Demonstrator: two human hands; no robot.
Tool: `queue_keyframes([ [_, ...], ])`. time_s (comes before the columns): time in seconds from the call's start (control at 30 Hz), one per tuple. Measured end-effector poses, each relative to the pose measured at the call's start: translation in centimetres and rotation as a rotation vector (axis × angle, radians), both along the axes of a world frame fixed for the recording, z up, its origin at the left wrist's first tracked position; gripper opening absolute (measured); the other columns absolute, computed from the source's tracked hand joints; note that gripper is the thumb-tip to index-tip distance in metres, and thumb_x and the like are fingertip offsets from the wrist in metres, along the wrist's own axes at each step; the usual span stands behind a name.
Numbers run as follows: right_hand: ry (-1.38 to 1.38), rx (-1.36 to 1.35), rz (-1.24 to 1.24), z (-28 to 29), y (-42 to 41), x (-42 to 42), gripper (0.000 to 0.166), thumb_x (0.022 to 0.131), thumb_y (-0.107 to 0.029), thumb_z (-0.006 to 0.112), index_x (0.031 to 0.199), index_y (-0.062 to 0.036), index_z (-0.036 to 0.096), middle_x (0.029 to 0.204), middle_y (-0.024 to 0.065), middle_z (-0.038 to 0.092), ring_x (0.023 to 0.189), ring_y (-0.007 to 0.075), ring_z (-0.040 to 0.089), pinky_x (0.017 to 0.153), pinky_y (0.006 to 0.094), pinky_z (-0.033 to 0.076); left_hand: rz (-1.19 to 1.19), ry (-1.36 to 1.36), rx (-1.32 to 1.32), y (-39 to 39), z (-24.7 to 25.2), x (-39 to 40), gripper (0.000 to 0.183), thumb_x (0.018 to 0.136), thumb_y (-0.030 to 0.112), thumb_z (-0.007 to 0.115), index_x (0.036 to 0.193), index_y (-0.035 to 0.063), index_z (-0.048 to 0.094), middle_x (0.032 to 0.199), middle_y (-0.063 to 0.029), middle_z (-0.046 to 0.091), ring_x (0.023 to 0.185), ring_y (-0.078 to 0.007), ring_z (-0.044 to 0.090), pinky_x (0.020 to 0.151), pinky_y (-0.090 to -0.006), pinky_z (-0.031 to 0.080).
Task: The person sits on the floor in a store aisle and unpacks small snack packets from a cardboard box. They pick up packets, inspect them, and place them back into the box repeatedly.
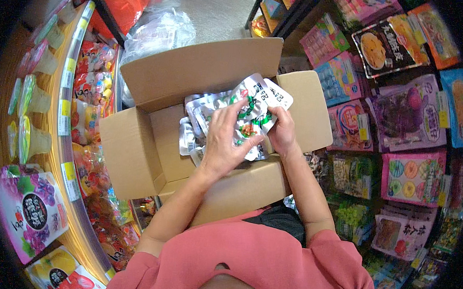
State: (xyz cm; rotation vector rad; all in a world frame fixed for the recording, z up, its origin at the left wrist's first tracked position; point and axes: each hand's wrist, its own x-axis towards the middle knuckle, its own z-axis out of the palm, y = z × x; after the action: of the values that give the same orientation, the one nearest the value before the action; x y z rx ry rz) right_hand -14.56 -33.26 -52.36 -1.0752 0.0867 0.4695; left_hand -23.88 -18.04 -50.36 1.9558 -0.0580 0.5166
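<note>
A brown cardboard box (156, 140) with spread flaps is in front of me. In it lie several silver foil snack pouches (186, 137) with green and black print. My right hand (284, 134) is closed on the right edge of a small stack of foil pouches (254, 92), thumb on top, above the box's right side. Across the left part of these pouches is my left hand (226, 134), palm down, its thumb and fingers apart. The hands cover part of the pouches, so their number is unclear.
To the left runs a shelf edge with price labels (64, 118), lidded cups (37, 136) and bagged sweets (92, 112). Hanging snack packets (408, 115) line the right side. Beyond the box are clear plastic bags (160, 33) and grey floor (220, 8).
</note>
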Motion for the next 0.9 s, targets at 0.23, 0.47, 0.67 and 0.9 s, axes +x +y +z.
queue_keyframes([
  [0.23,-0.104,-0.065,0.153,-0.6,-0.7,1.2,0.026,0.084,-0.015,0.051,0.105,-0.0016,0.056,0.099,0.0068,0.061,0.087,0.0159,0.06,0.077,0.0301,0.048,0.254,0.091,0.022,1.3,-2.2,2.5,0.048,0.08,0.024,0.067,0.119,0.0007,0.052,0.107,-0.0148,0.06,0.097,-0.0286,0.056,0.083,-0.0387,0.044],
  [0.47,-0.095,0.119,0.15,0.4,-1.3,1.4,0.037,0.099,-0.028,0.039,0.119,0.0009,0.05,0.113,0.0098,0.06,0.1,0.0177,0.059,0.089,0.0322,0.047,-0.057,0.259,-0.904,0.9,-2.9,3.4,0.018,0.082,0.006,0.066,0.1,0.0028,0.062,0.09,-0.0031,0.067,0.08,-0.0097,0.061,0.074,-0.0244,0.049],
  [0.67,-0.019,0.089,0.129,-0.5,-1.9,1.9,0.039,0.098,-0.034,0.042,0.115,-0.0012,0.055,0.11,0.006,0.061,0.097,0.014,0.058,0.086,0.0292,0.045,-0.112,0.268,-1.294,2.4,-2.9,4.1,0.012,0.088,0.009,0.061,0.098,0.0061,0.058,0.093,-0.0032,0.064,0.083,-0.0099,0.06,0.075,-0.0259,0.05],
  [0.9,0.005,0.046,0.151,-0.1,-1.4,1.4,0.04,0.097,-0.037,0.043,0.112,-0.0036,0.056,0.104,0.0039,0.063,0.09,0.0121,0.06,0.079,0.0275,0.048,-0.117,0.262,-1.243,1.3,-2.2,3.4,0.013,0.087,0.008,0.061,0.1,0.0073,0.059,0.093,-0.0014,0.064,0.08,-0.0076,0.058,0.071,-0.0228,0.048],
])
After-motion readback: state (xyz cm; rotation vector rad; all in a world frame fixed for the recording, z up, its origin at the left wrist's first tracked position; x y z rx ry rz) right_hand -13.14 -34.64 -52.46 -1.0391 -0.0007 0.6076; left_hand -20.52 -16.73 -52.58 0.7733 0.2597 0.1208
